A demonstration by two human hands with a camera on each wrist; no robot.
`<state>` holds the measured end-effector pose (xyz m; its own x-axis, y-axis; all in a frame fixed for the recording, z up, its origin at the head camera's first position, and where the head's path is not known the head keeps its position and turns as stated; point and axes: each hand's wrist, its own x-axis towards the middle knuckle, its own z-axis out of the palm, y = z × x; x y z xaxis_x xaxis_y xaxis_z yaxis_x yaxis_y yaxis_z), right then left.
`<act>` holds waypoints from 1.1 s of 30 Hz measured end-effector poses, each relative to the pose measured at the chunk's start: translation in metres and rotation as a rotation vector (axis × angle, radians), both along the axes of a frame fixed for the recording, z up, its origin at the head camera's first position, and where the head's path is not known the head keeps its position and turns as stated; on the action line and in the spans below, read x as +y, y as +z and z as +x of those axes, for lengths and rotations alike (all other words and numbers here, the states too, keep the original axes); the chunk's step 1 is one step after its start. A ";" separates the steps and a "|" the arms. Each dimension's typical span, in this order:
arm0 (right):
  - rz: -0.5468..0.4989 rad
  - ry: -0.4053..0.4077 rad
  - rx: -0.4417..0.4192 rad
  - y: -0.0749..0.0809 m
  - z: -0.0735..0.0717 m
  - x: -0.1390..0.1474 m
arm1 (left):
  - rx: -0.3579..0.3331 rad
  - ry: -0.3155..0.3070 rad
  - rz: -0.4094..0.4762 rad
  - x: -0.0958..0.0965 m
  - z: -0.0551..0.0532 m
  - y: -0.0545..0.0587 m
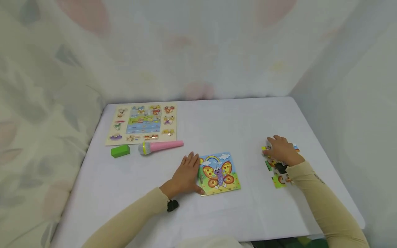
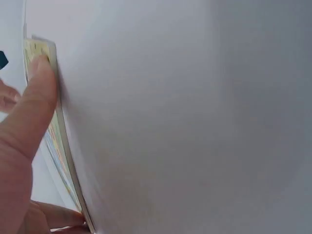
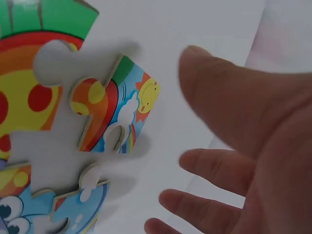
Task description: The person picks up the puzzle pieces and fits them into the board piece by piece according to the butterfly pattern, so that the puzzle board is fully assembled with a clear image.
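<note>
A square butterfly picture puzzle board (image 1: pixel 219 174) lies near the front middle of the white table. My left hand (image 1: pixel 185 175) rests along its left edge; in the left wrist view the thumb (image 2: pixel 36 100) touches one corner, with other fingers at the far end of that edge. Off to the right, my right hand (image 1: pixel 282 151) hovers over loose puzzle pieces (image 1: pixel 279 182), fingers spread and holding nothing. In the right wrist view, a piece with a smiling sun (image 3: pixel 146 97) lies close to the thumb and fingertips, apart from them. A larger green-topped piece (image 3: pixel 63 19) lies beyond it.
At the back left lies a cream-coloured puzzle board (image 1: pixel 144 119) with picture pieces around its border. In front of it are a green block (image 1: pixel 120 151) and a pink toy microphone (image 1: pixel 161 146). Curtain-like cloth (image 1: pixel 198 51) stands behind the table (image 1: pixel 229 131).
</note>
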<state>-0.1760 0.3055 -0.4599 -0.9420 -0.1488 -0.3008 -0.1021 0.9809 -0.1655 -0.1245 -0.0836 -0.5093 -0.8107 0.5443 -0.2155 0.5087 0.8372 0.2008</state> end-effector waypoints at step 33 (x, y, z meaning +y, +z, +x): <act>-0.282 0.064 0.060 -0.015 -0.023 0.012 | 0.005 -0.010 0.015 0.010 -0.067 0.020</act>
<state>-0.1987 0.3171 -0.4750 -0.9430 -0.2781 -0.1829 -0.1800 0.8883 -0.4224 -0.1912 -0.0734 -0.4890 -0.8063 0.5558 -0.2027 0.5183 0.8288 0.2109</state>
